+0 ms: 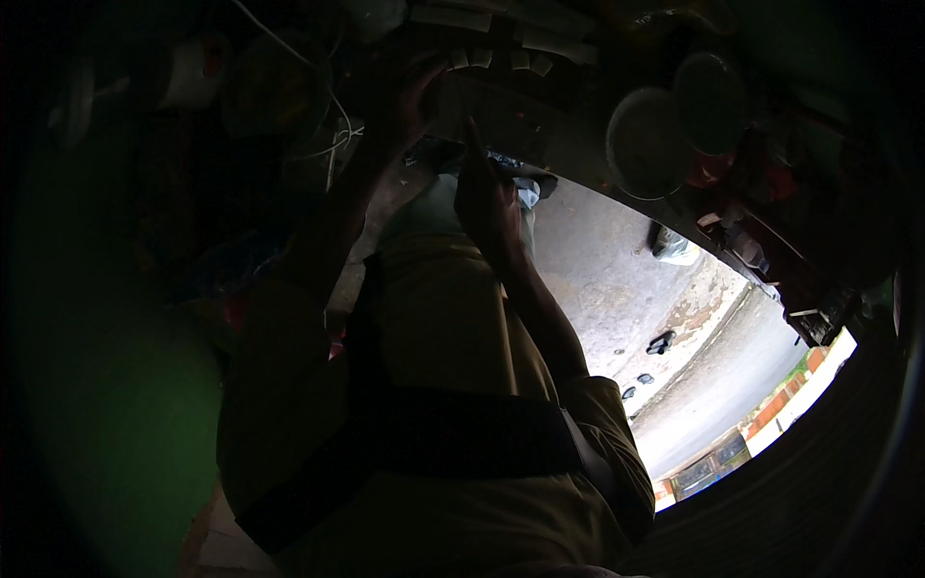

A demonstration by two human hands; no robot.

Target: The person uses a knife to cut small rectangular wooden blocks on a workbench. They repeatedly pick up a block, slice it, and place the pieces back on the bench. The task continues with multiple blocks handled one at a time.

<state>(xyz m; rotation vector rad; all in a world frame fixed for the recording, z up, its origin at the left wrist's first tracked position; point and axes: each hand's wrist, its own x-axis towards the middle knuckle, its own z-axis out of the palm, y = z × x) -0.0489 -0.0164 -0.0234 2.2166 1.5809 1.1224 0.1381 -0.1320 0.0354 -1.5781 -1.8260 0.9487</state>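
Deep shadow covers the dark work surface [554, 130] ahead of me. My left hand [416, 96] is at its near edge, fingers partly curled beside several small pale blocks [472, 59]; darkness hides whether it holds anything. Lower and to the right, my right hand [489, 204] is closed in front of my body. A thin dark pointed shape [474, 140] rises from it toward the surface; I cannot tell whether it is a tool or an outstretched finger. Longer pale strips [559, 45] lie behind the small blocks.
Two round, pale containers or lids [647, 143] stand at the right. A white cable [332, 91] hangs left of my left hand, near a white cylindrical thing [193, 72]. A green wall [116, 385] rises at left. Bright floor [607, 241] shows at right, with dark footwear [661, 342].
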